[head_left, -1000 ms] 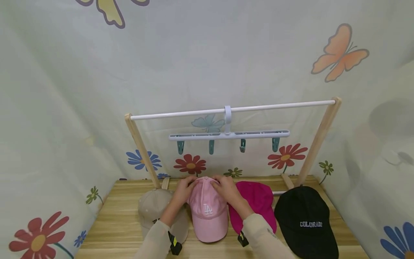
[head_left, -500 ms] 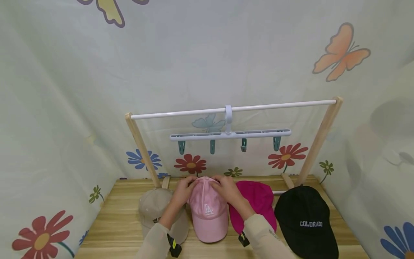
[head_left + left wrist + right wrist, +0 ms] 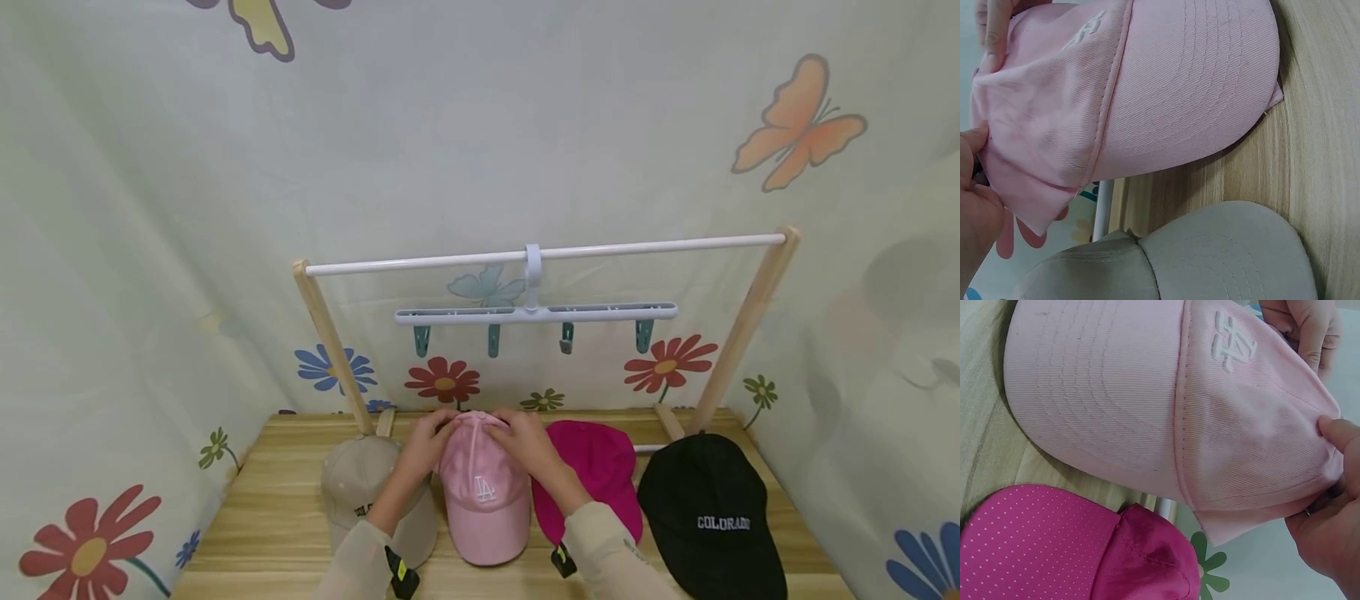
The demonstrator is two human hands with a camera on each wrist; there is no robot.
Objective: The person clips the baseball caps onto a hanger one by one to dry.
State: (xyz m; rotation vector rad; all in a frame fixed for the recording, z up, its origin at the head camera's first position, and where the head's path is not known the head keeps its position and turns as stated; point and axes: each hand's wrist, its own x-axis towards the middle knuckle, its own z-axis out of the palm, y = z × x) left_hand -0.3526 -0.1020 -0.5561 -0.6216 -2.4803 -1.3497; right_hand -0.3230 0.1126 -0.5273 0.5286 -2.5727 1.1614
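Currently left hand (image 3: 424, 443) and right hand (image 3: 529, 443) pinch pink cap (image 3: 487, 487) up top. Beige cap (image 3: 351, 477), magenta cap (image 3: 597, 467) crowd its sides.

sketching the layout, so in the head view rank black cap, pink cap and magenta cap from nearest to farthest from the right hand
1. pink cap: gripped by the right hand
2. magenta cap: just to the hand's right
3. black cap: far right, beyond the magenta one
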